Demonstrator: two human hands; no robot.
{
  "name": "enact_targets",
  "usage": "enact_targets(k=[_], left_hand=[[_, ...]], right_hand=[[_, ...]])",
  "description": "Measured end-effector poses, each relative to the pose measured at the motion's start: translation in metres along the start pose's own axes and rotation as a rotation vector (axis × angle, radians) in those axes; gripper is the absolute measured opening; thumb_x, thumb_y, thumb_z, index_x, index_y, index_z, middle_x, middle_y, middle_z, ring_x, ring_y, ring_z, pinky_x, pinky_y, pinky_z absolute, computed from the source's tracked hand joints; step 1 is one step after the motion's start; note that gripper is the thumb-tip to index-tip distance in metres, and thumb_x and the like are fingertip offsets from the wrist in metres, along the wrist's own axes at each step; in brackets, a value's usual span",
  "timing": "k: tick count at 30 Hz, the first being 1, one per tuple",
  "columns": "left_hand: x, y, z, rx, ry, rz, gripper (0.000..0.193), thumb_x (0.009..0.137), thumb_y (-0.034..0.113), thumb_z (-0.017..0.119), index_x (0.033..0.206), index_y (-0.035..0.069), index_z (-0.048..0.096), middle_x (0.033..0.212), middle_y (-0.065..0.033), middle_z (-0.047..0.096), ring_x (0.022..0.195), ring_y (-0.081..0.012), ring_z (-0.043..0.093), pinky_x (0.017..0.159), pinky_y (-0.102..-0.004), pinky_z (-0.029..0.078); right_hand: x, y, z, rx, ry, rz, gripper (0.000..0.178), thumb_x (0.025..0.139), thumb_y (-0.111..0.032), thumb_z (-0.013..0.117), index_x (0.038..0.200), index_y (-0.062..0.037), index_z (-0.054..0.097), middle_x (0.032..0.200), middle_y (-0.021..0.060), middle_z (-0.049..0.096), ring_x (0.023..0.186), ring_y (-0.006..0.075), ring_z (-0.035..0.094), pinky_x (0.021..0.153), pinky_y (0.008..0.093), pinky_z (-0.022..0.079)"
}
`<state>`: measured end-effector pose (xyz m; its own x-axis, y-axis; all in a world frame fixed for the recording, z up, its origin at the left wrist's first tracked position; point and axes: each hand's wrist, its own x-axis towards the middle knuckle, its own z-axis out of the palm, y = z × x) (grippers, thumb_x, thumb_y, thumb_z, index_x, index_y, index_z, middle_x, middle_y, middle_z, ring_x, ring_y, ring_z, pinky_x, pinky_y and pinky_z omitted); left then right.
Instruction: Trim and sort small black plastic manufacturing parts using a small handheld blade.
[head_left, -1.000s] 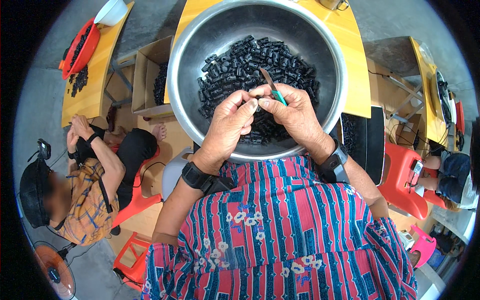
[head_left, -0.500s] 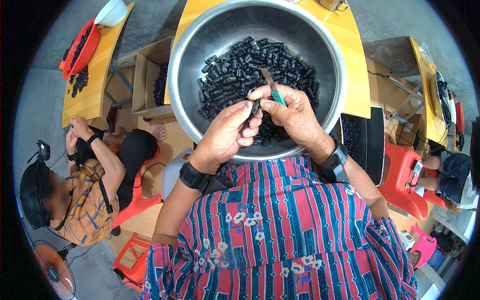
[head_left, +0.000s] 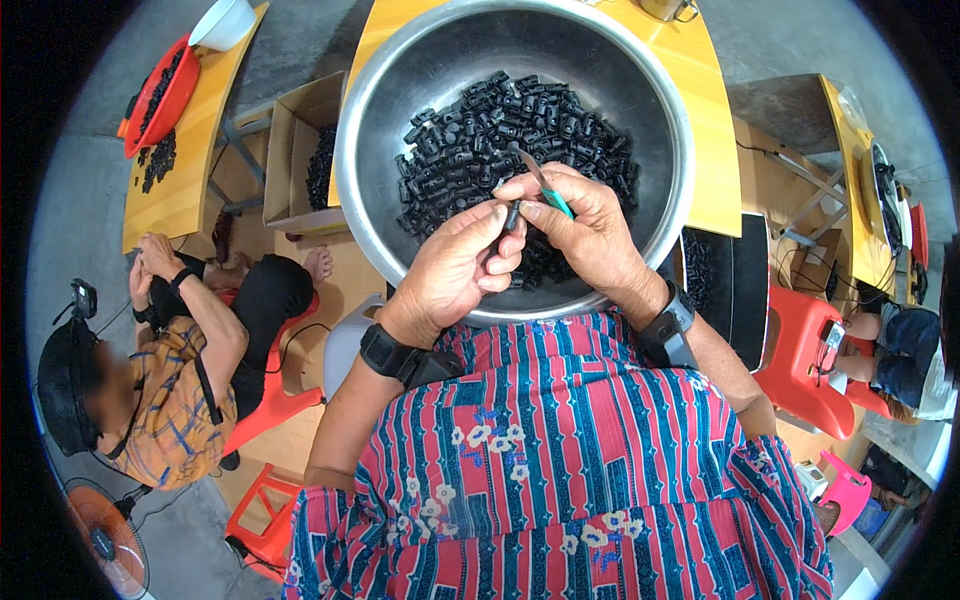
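Observation:
Over the near side of a large steel bowl [head_left: 363, 190], my two hands meet. My left hand [head_left: 458, 258] is closed, pinching a small black plastic cylinder [head_left: 512, 216] between thumb and fingers. Closed around a small knife with a green handle [head_left: 556, 200] is my right hand [head_left: 585, 225]; its thumb and forefinger also touch the cylinder's right side. The knife's narrow blade points up and left, away from me. Below and beyond the hands lies a heap of similar black plastic parts [head_left: 510, 130] in the bowl.
The bowl rests on a yellow wooden table [head_left: 715, 150]. Left of it stands a cardboard box [head_left: 290, 150] with black parts. A co-worker [head_left: 170, 370] sits at far left, near a table with a red basin [head_left: 160, 100]. A red stool [head_left: 805, 360] is at right.
The knife has tilted in my right hand, its blade tip dropping slightly nearer and to the left. Both hands stay almost in place around the black cylinder.

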<state>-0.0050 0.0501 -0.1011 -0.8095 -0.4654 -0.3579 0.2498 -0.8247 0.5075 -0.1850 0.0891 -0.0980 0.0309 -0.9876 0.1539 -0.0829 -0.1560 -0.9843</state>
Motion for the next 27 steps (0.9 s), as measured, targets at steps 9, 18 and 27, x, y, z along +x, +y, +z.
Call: enact_targets(k=[9,18,27], left_hand=[[0.005,-0.006,0.000,-0.022,0.084,0.201,0.017,0.101,0.027,0.045,0.104,0.011,0.051,0.079,0.0016,0.045,0.065,-0.0070,0.040,0.052,-0.0187,0.031],[0.002,-0.009,-0.001,-0.053,0.140,0.217,0.015,0.100,0.026,0.047,0.110,0.015,0.049,0.083,0.0013,0.049,0.067,-0.0073,0.041,0.054,-0.0202,0.033],[0.002,-0.011,-0.004,-0.074,0.114,0.222,0.018,0.099,0.025,0.048,0.113,0.014,0.049,0.085,0.0002,0.052,0.067,-0.0083,0.042,0.055,-0.0211,0.034]], right_hand=[[-0.004,-0.007,-0.003,-0.405,0.080,-0.201,0.019,0.092,-0.020,0.053,0.092,-0.0021,0.058,0.082,0.0168,0.056,0.076,0.0360,0.057,0.068,0.0393,0.046],[-0.006,-0.022,0.008,-0.707,-0.038,-0.140,0.024,0.089,-0.030,0.058,0.089,-0.0058,0.055,0.081,0.0133,0.054,0.074,0.0339,0.058,0.061,0.0425,0.047],[-0.007,-0.022,0.009,-0.722,-0.038,-0.155,0.022,0.088,-0.029,0.059,0.088,-0.0072,0.056,0.078,0.0109,0.055,0.073,0.0318,0.060,0.060,0.0418,0.048]])
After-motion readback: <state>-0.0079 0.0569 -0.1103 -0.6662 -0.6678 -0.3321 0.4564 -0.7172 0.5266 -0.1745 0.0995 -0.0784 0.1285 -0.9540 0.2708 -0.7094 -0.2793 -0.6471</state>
